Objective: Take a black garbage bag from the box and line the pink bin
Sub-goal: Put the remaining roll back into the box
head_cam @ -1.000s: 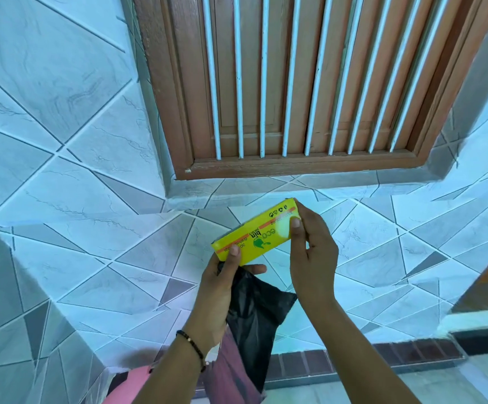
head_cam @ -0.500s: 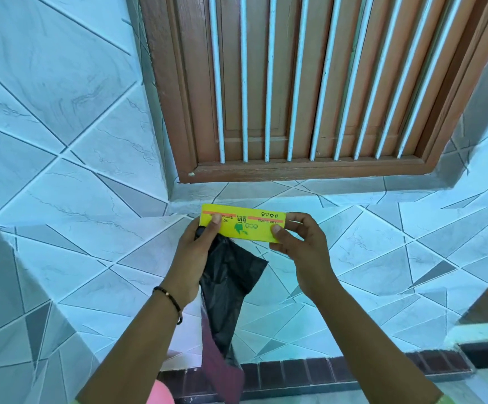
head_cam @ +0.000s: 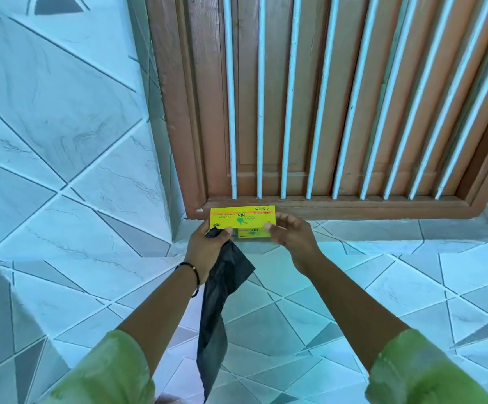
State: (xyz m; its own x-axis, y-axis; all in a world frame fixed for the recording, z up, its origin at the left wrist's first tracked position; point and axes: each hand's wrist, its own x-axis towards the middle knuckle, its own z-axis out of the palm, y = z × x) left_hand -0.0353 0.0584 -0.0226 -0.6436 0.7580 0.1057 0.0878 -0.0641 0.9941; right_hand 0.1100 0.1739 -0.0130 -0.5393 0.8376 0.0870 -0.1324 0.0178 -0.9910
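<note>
A flat yellow garbage-bag box [head_cam: 242,217] lies lengthwise at the tiled window sill [head_cam: 382,231], against the bottom of the wooden window frame. My left hand [head_cam: 204,246] grips the bunched top of a black garbage bag [head_cam: 222,287], and its thumb touches the box's left end. The bag hangs straight down between my forearms. My right hand [head_cam: 292,237] pinches the box's right end between thumb and fingers. A pale pink sliver [head_cam: 167,400] at the bottom edge may be the bin, though I cannot tell.
A brown wooden window [head_cam: 324,112] with white vertical bars fills the upper middle. Blue-grey patterned tiles cover the wall [head_cam: 62,141] on the left and below the sill. My green sleeves show at the bottom corners.
Both hands carried the box up and forward to the sill below the window frame. The view tilted up, the pink bin dropped almost out of view, and the bag hangs lower.
</note>
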